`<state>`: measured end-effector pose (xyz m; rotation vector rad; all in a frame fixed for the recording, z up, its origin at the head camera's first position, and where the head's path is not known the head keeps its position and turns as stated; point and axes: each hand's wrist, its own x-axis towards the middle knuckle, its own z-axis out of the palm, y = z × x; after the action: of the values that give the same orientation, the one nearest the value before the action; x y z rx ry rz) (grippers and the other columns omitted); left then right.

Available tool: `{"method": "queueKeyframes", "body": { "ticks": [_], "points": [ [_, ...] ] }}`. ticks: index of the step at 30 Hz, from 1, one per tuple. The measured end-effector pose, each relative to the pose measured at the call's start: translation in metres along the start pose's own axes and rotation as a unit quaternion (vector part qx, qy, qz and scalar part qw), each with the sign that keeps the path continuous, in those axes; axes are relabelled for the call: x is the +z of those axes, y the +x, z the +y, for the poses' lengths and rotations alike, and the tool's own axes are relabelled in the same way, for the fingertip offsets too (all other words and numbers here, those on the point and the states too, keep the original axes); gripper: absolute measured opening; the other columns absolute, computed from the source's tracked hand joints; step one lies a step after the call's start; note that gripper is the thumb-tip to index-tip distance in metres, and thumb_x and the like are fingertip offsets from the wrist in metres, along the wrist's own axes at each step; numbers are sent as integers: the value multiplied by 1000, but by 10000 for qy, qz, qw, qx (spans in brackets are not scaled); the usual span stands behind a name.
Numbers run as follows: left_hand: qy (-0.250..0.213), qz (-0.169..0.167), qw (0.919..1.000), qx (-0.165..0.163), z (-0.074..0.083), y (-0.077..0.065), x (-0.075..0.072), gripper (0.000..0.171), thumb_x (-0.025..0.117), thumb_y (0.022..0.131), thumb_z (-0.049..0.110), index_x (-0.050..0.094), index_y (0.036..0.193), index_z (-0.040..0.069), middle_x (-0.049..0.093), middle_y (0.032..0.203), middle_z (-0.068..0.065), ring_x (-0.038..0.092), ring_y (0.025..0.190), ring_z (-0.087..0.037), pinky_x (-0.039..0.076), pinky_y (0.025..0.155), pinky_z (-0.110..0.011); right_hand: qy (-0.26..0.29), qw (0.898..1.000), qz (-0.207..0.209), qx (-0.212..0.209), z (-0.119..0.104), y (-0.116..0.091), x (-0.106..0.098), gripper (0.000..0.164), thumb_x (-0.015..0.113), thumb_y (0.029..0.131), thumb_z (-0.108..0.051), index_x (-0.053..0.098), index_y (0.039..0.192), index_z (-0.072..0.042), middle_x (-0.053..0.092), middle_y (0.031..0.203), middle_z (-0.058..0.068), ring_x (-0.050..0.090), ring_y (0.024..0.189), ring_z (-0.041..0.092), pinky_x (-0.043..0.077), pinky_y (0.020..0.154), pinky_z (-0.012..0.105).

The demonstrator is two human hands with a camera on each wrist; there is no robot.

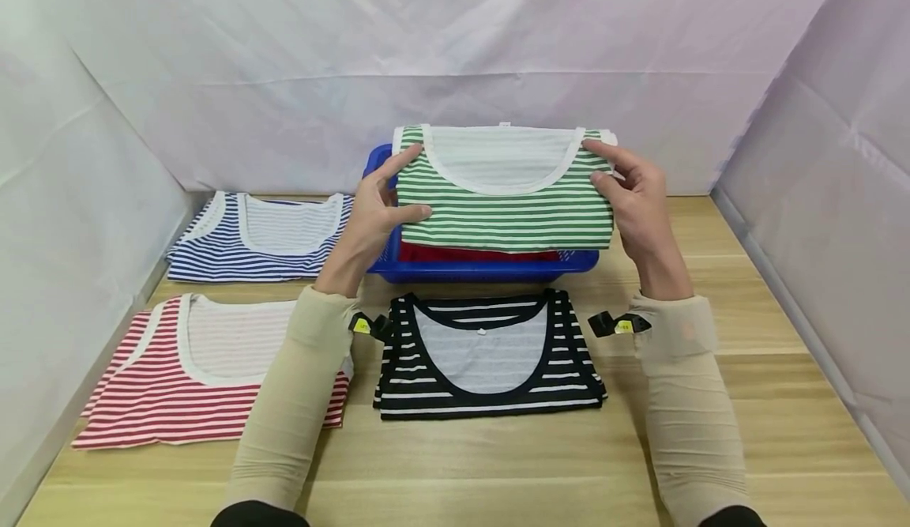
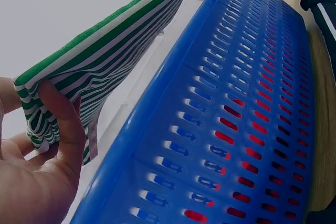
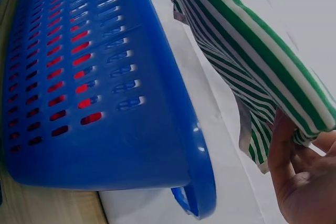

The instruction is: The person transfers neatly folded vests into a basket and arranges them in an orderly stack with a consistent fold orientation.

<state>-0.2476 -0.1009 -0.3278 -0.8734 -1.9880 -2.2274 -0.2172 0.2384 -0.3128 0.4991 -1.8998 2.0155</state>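
A folded green-and-white striped tank top [image 1: 505, 219] is held up by both hands above a blue plastic basket [image 1: 490, 272]. My left hand [image 1: 373, 207] pinches its left side, thumb in front. At the opposite side my right hand [image 1: 635, 199] grips the other edge between thumb and fingers. Both wrist views show the green-striped top [image 2: 100, 51] raised over the rim of the basket [image 3: 105, 145]. Some red cloth [image 1: 476, 254] lies inside the basket, partly seen under the top and through the slots.
A folded black-and-white striped top [image 1: 490, 404] lies in front of the basket. To the left are a blue-striped top [image 1: 284, 262] and a red-striped top [image 1: 171, 408], partly behind the left arm. White cloth walls [image 1: 455, 45] enclose the wooden table [image 1: 498, 472].
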Motion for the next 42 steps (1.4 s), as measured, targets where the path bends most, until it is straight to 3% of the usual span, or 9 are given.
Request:
{"method": "queueKeyframes", "body": {
  "ticks": [6, 11, 24, 42],
  "points": [
    [-318, 50, 9993, -203, 0, 0, -3, 78, 66, 77, -13, 37, 147, 3, 28, 149, -2, 49, 109, -23, 50, 70, -29, 142, 9993, -359, 8, 4, -1, 3, 51, 64, 84, 7, 53, 134, 3, 48, 123, 24, 57, 88, 27, 51, 64, 25],
    [-656, 108, 9971, -372, -1, 0, -6, 80, 66, 77, -14, 35, 149, 5, 35, 145, -7, 56, 98, -25, 51, 70, -30, 123, 9980, -616, 50, 9, -1, 7, 63, 65, 82, 9, 46, 141, 0, 45, 129, 23, 54, 95, 29, 51, 68, 26],
    [-877, 315, 9930, -727, -8, -2, -12, 82, 64, 76, -16, 34, 149, 7, 42, 139, -13, 57, 101, -26, 51, 74, -30, -236, 9990, -308, 201, 31, 0, 20, 62, 61, 86, 8, 44, 143, -5, 45, 132, 16, 53, 97, 28, 49, 68, 26],
    [-479, 380, 9942, -880, -6, -1, -15, 80, 65, 78, -13, 36, 149, 9, 35, 145, -5, 56, 95, -24, 50, 69, -29, -669, 9959, -314, 525, 37, 4, 23, 63, 61, 88, 7, 43, 146, -11, 46, 133, 15, 54, 96, 29, 49, 65, 27]
  ]
}}
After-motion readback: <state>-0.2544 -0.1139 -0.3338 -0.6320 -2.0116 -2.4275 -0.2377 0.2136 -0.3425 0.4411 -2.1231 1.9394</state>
